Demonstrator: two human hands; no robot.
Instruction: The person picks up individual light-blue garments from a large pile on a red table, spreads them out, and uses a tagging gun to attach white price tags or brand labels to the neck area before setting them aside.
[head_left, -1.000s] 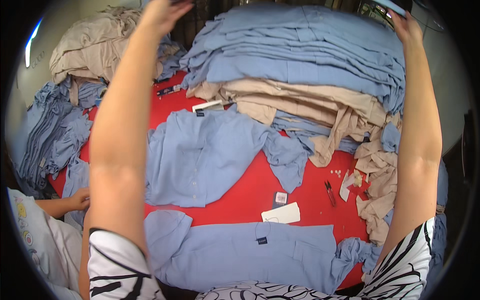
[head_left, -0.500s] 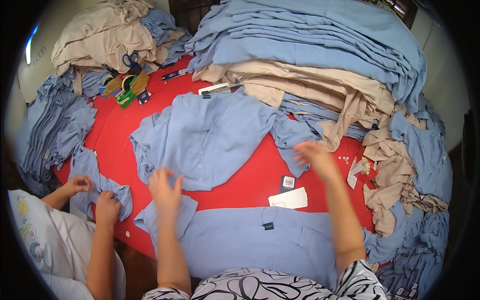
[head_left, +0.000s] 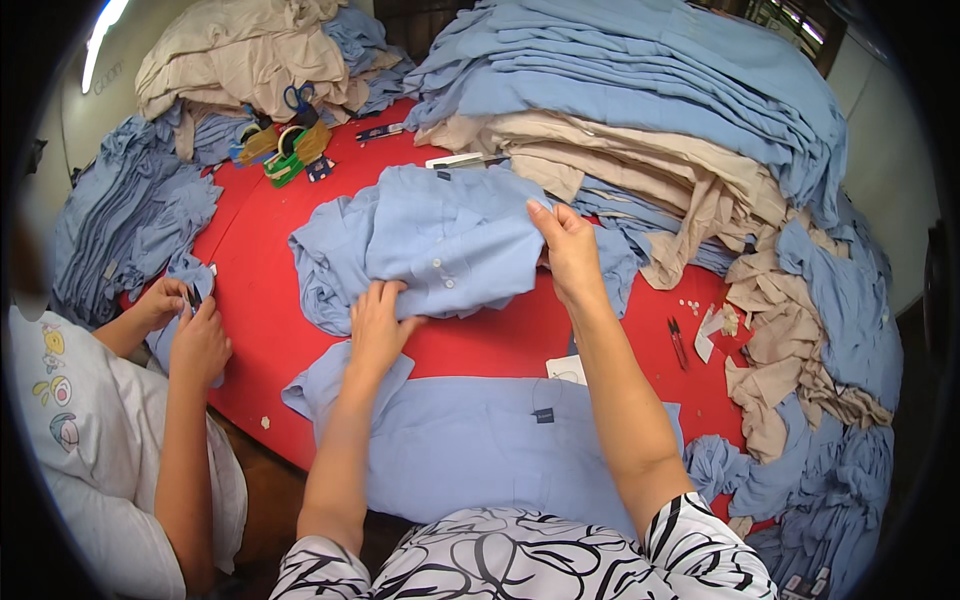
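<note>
A light blue button-front shirt point(head_left: 440, 235) lies bunched on the red table, with pale buttons showing near its right side. My right hand point(head_left: 570, 245) is closed on the shirt's right edge, thumb on top, and holds that edge raised off the table. My left hand point(head_left: 377, 325) rests on the shirt's near edge with fingers stretched and thumb apart. Closer to me lies a folded blue garment point(head_left: 470, 440) with a dark neck label point(head_left: 543, 415). A white hang tag point(head_left: 566, 371) shows partly beside my right forearm, which hides the rest.
Tall blue and beige garment piles point(head_left: 640, 80) stand at the back and right. Thread snips point(head_left: 678, 343) lie near small loose buttons. Tape dispensers point(head_left: 290, 155) and blue-handled scissors point(head_left: 298, 97) sit at the back left. At left, a co-worker's hands point(head_left: 195, 325) hold dark snips over blue cloth.
My right hand has moved left from beside the sleeve and taken hold of the shirt's edge, lifting it. My left hand has come down onto the shirt. The view has shifted slightly.
</note>
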